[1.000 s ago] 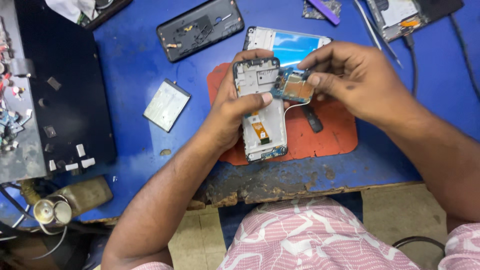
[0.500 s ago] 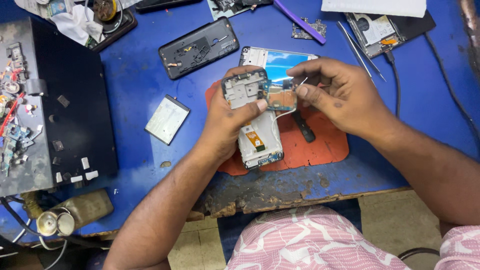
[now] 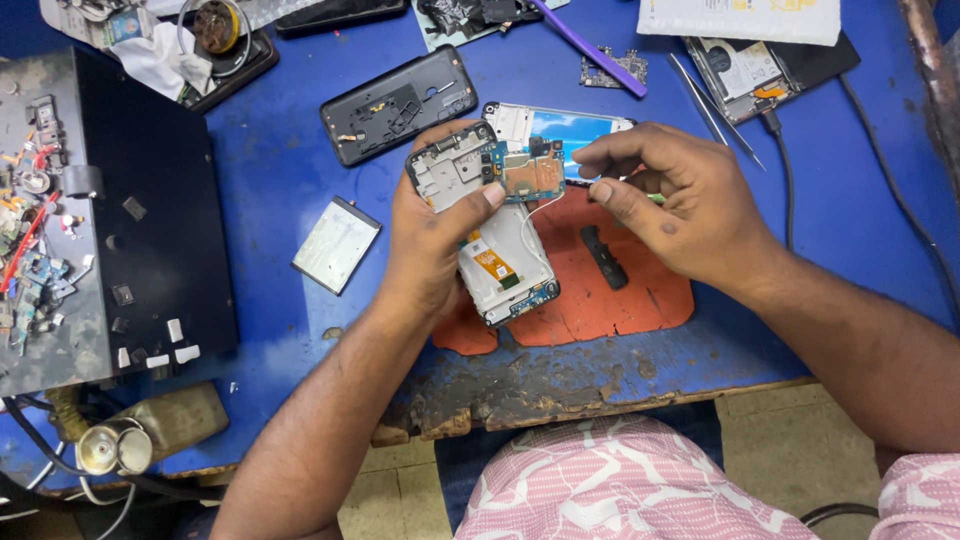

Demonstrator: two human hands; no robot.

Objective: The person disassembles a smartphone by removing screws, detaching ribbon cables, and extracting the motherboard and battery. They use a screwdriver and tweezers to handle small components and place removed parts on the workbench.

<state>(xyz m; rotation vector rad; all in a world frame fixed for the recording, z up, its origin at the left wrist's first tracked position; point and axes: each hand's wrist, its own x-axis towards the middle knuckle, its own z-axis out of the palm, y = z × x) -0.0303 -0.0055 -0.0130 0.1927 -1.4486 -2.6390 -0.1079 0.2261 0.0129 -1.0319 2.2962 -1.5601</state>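
My left hand (image 3: 430, 250) grips an opened phone frame (image 3: 485, 225) over an orange work mat (image 3: 600, 290), its thumb pressing near a small brown circuit board (image 3: 530, 172) at the frame's top. A thin white wire curves down from that board. My right hand (image 3: 665, 205) hovers just right of the board, thumb and forefinger pinched together, maybe on a thin tool whose green tip shows behind the fingers. A small black part (image 3: 603, 257) lies on the mat under my right hand. Behind the hands lies a phone screen panel (image 3: 560, 125).
A black phone back cover (image 3: 398, 103) and a silver battery (image 3: 336, 245) lie on the blue table. A black metal box (image 3: 150, 210) with loose parts stands at the left. Tweezers (image 3: 710, 110), a purple pry tool (image 3: 590, 45) and another opened phone (image 3: 760, 65) lie at the back right.
The view has shifted, so everything sits lower in frame. My right hand has drawn slightly to the right, away from the circuit board; my left hand still holds the frame.
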